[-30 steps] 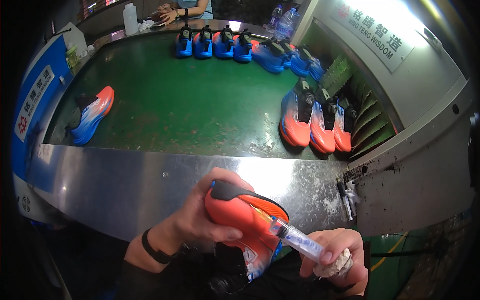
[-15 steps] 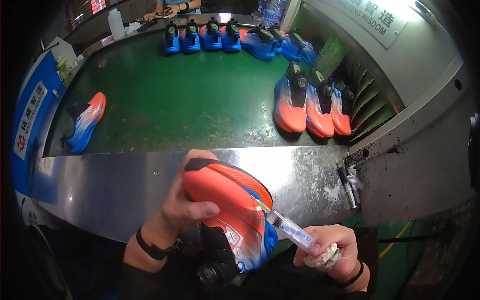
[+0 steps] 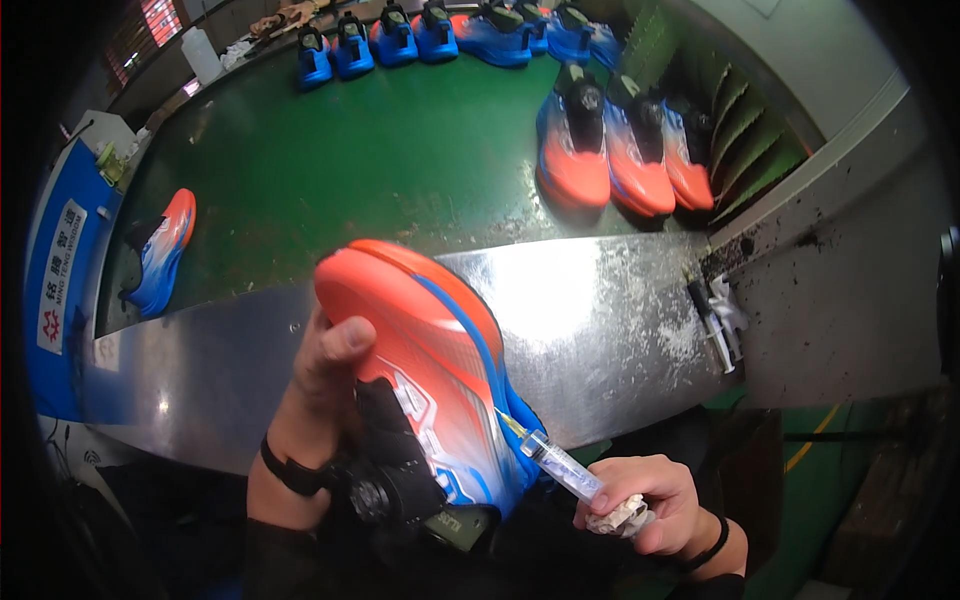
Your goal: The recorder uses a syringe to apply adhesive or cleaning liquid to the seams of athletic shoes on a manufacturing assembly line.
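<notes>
Okay, left hand point(image 3: 327, 372): gripping the shoe point(image 3: 420, 340), toe toward 11 o'clock
Right hand point(image 3: 652, 490): pinching syringe point(image 3: 562, 467) and wad point(image 3: 622, 516), shoe's 4 o'clock
Needle point(image 3: 512, 424): slid heelward, so I'm further along the sole edge point(image 3: 520, 413)

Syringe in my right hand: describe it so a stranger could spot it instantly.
Find the metal ledge along the green surface. Below its right half, your right hand holds the clear syringe, yellow tip toward an orange-and-blue shoe. Unlike the slim tool lying at the ledge's right end, it is held alongside a crumpled wad.
</notes>
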`<act>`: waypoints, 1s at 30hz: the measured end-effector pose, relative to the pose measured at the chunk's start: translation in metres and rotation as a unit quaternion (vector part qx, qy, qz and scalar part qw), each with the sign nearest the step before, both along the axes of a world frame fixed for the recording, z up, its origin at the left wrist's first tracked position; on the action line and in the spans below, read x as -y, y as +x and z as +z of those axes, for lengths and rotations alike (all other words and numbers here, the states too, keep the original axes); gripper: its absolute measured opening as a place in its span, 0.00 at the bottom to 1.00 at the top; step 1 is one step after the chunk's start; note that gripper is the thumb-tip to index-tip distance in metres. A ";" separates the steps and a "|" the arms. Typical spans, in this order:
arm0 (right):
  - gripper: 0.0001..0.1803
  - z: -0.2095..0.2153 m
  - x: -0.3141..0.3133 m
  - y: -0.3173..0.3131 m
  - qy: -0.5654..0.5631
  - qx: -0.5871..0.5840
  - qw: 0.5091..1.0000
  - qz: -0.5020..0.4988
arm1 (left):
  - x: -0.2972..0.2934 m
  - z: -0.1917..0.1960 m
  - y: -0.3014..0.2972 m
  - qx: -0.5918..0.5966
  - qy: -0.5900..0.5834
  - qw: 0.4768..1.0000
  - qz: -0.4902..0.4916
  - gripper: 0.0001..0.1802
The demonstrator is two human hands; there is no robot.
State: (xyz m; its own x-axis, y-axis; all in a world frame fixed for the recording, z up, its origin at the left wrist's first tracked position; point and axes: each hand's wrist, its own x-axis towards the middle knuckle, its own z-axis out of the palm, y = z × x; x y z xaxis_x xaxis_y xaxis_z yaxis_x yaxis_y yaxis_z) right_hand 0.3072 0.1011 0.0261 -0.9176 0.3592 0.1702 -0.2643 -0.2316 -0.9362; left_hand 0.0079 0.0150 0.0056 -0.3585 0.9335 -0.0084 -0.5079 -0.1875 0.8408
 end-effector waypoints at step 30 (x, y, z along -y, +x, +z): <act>0.21 -0.051 0.017 0.034 0.032 0.011 0.997 -0.069 | 0.072 -0.026 -0.042 -0.195 -0.218 0.953 0.074 0.33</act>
State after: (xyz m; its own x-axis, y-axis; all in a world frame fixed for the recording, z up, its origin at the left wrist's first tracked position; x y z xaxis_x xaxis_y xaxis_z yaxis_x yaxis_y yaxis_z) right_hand 0.3409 0.0844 -0.0250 -0.8636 0.4720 0.1770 -0.2686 -0.1336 -0.9540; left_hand -0.0344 -0.0566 -0.0203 -0.5408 0.8109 -0.2235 -0.1352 0.1785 0.9746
